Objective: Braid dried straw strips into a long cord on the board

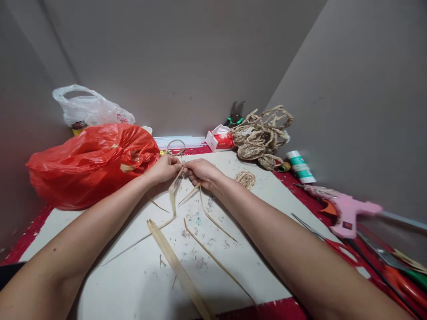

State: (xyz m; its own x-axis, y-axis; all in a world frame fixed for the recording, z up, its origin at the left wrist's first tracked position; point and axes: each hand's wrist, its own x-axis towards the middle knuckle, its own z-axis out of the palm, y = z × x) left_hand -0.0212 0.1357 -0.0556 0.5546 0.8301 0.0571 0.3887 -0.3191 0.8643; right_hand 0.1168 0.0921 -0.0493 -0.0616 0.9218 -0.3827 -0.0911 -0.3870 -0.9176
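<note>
I see the left hand [167, 169] and right hand [201, 171] meeting fingertip to fingertip, pinching a dried fibre strip [172, 194] that bends down onto the white tabletop [230, 275]. Thin strands [190, 194] trail below the right palm. A wide loose strip [178, 258] lies nearer the person. Around them sit a red plastic bag [90, 164], coiled braided rope [251, 143] and a pink glue gun [347, 209].

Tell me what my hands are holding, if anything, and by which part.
Your left hand and right hand seem to pinch a pale dry strip near its far end, at the fingertips; the exact grip is too small to tell.
</note>
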